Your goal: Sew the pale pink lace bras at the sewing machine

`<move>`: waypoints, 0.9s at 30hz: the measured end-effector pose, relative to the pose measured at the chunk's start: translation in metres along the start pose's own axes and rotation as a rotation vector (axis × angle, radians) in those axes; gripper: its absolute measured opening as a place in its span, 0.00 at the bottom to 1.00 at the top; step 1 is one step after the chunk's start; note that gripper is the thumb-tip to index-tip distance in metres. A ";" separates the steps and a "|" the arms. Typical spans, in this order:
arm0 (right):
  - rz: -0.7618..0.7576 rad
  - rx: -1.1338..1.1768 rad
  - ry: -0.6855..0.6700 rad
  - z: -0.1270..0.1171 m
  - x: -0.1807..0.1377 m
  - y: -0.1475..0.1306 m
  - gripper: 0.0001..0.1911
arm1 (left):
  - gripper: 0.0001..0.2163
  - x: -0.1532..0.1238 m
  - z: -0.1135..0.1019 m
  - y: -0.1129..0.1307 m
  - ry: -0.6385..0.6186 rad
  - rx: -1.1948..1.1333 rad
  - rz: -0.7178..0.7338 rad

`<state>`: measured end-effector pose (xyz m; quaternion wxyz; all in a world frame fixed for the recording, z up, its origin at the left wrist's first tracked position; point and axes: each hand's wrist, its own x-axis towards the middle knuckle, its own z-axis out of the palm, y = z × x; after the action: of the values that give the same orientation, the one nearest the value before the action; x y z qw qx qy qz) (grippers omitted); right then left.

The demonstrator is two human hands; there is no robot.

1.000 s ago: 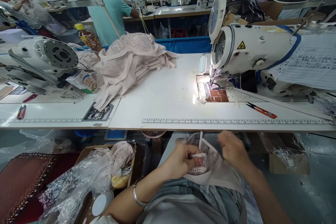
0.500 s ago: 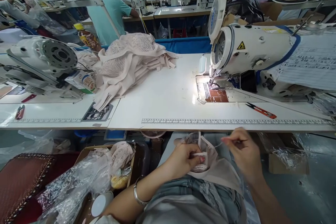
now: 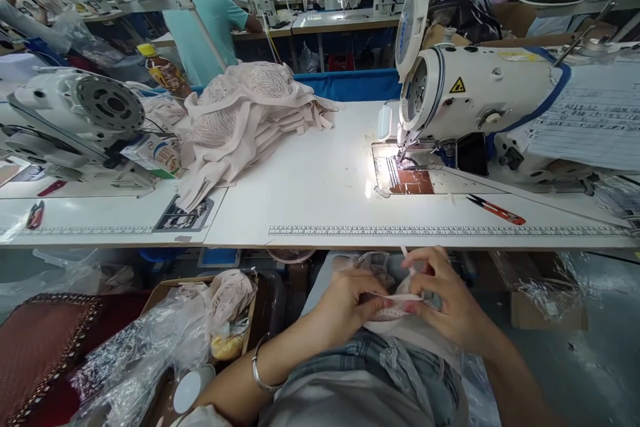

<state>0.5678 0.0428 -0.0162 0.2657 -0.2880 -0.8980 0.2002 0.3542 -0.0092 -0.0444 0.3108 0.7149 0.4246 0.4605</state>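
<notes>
Below the table's front edge, over my lap, my left hand point(image 3: 350, 303) pinches a small beige lace fabric piece point(image 3: 395, 310) with a white strap. My right hand point(image 3: 443, 297) meets it from the right, fingers closed on the same piece. A silver bangle sits on my left wrist. A sewing machine point(image 3: 475, 97) stands on the white table point(image 3: 310, 187) at the right, its lamp lighting the needle plate point(image 3: 407, 177). A heap of beige lace garments point(image 3: 245, 117) lies at the table's back left.
Red-handled thread snips point(image 3: 495, 209) lie right of the needle plate. A second sewing machine point(image 3: 75, 117) is on the left table. A box of plastic-wrapped fabric point(image 3: 200, 320) stands at my left knee. A person in a teal shirt point(image 3: 207, 27) stands behind.
My right hand, which was raised and drawn away to the right, has come back down and left onto the fabric piece. My left hand has stayed put.
</notes>
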 end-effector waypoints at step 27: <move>-0.236 -0.555 0.119 0.027 -0.009 -0.030 0.25 | 0.12 -0.005 0.002 -0.015 0.378 0.596 0.721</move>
<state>0.5451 0.0088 -0.0251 0.2506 -0.2545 -0.9284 -0.1024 0.3504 -0.0073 -0.0593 -0.1682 0.7778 0.3125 0.5188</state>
